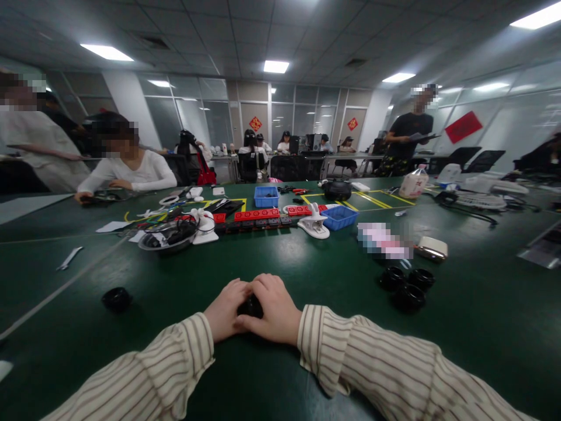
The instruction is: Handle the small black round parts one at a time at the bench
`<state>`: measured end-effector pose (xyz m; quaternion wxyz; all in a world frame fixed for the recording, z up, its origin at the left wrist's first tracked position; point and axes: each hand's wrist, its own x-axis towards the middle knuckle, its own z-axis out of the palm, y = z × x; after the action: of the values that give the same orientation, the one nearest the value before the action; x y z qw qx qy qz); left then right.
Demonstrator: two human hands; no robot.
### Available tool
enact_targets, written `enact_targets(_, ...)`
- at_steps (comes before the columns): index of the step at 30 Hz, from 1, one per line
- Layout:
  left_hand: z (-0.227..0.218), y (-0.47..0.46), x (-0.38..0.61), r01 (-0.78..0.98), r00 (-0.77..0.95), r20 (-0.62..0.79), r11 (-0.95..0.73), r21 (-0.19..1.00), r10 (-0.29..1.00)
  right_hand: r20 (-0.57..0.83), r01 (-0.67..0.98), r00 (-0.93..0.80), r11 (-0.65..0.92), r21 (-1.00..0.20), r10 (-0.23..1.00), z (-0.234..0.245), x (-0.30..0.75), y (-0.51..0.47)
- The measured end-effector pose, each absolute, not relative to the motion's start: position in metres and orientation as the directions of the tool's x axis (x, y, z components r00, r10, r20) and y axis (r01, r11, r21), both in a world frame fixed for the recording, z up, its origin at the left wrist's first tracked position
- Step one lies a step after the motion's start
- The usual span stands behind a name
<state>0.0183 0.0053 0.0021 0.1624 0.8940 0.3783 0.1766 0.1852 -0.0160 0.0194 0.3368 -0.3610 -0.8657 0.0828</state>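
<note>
My left hand (227,309) and my right hand (273,307) are closed together round a black round part (253,306) at the front middle of the green table (280,374). Fingers cover most of the part, so its kind cannot be made out. Off to the left sits a single black cup-like ring (117,299). On the right, three similar black rings (408,297) stand grouped close together.
Beyond my hands lie a row of red-and-black blocks (263,218), a metal bowl with black items (166,237), white clips (314,222) and blue trays (339,217). A wrench (69,258) rests at left. A person in white sleeves (131,166) sits across.
</note>
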Motion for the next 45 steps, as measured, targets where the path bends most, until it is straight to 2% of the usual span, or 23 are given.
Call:
enact_targets(5,0.006,0.006,0.019,0.565,0.655,0.21,-0.655,0.502,0.726,0.504,0.563,-0.523,0.723,-0.402,0.687,0.02,0.184,-0.017)
enact_targets(8,0.007,0.009,0.017,0.506,0.695,0.181,-0.652,0.565,0.696,0.549,0.428,-0.595,0.809,-0.402,0.587,0.021,0.184,-0.019)
enact_targets(11,0.005,0.011,0.015,0.475,0.723,0.194,-0.682,0.556,0.663,0.599,0.292,-0.642,0.874,-0.388,0.48,0.022,0.185,-0.02)
enact_targets(13,0.004,0.011,0.014,0.473,0.722,0.206,-0.687,0.552,0.661,0.625,0.252,-0.635,0.886,-0.389,0.455,0.022,0.185,-0.02)
enact_targets(15,0.003,0.01,0.014,0.486,0.7,0.213,-0.673,0.557,0.681,0.641,0.272,-0.602,0.877,-0.396,0.476,0.022,0.185,-0.019)
enact_targets(18,0.002,0.007,0.015,0.539,0.654,0.237,-0.662,0.521,0.719,0.636,0.389,-0.523,0.823,-0.415,0.568,0.02,0.186,-0.017)
enact_targets(22,0.003,0.003,0.018,0.617,0.611,0.273,-0.663,0.423,0.743,0.579,0.509,-0.469,0.74,-0.44,0.667,0.019,0.185,-0.016)
enact_targets(26,0.004,0.001,0.022,0.636,0.606,0.255,-0.651,0.414,0.754,0.517,0.549,-0.466,0.693,-0.467,0.718,0.019,0.184,-0.016)
enact_targets(29,0.006,0.002,0.022,0.607,0.611,0.245,-0.644,0.465,0.753,0.518,0.5,-0.513,0.729,-0.468,0.685,0.019,0.184,-0.017)
enact_targets(33,0.006,0.007,0.018,0.539,0.634,0.217,-0.626,0.563,0.742,0.569,0.371,-0.589,0.817,-0.441,0.574,0.02,0.185,-0.017)
enact_targets(37,0.003,0.012,0.015,0.474,0.702,0.213,-0.67,0.572,0.679,0.592,0.282,-0.644,0.869,-0.406,0.485,0.022,0.186,-0.02)
enact_targets(41,0.001,0.011,0.015,0.437,0.693,0.246,-0.667,0.604,0.677,0.619,0.287,-0.617,0.871,-0.399,0.486,0.025,0.188,-0.021)
enact_targets(45,0.003,0.007,0.016,0.479,0.636,0.232,-0.612,0.629,0.736,0.618,0.395,-0.553,0.829,-0.397,0.559,0.022,0.188,-0.017)
